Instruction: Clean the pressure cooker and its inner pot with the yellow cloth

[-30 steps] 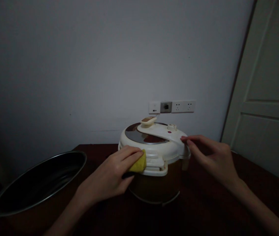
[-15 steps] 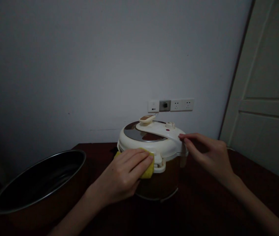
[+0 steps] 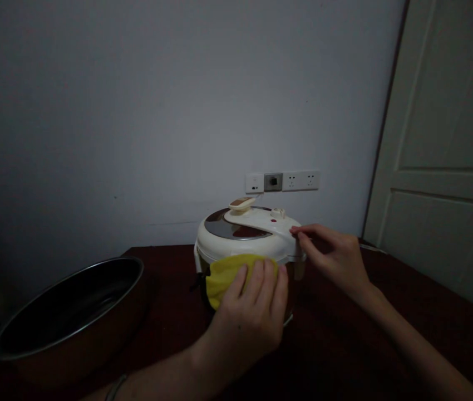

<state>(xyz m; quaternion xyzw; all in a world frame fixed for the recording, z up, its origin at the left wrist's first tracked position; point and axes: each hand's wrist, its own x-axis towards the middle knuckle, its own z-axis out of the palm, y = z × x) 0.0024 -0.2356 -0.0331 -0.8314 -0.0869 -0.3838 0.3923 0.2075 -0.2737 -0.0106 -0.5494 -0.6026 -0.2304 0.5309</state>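
Note:
An electric pressure cooker (image 3: 236, 245) with a cream-white lid and a darker body stands in front of me, its lid closed. My left hand (image 3: 257, 306) presses a yellow cloth (image 3: 228, 275) with a dark edge against the cooker's front, just under the lid rim. Its fingers are bent over the cloth, which hides the front catch. At the lid's right edge, my right hand (image 3: 336, 256) has thumb and forefinger close together in a pinch, fingertips touching the lid. The lid carries a handle (image 3: 241, 205) and a valve knob (image 3: 278, 213).
A large round dark pan (image 3: 69, 306) with a metal rim is on the left of the dark red table (image 3: 165, 295). Behind is a pale wall with a row of sockets and a switch (image 3: 282, 181). A white panelled door (image 3: 441, 167) is on the right.
My left hand has slid the cloth rightward along the cooker's front, and more of the cloth shows. My right hand stays at the lid's edge. The view has shifted slightly.

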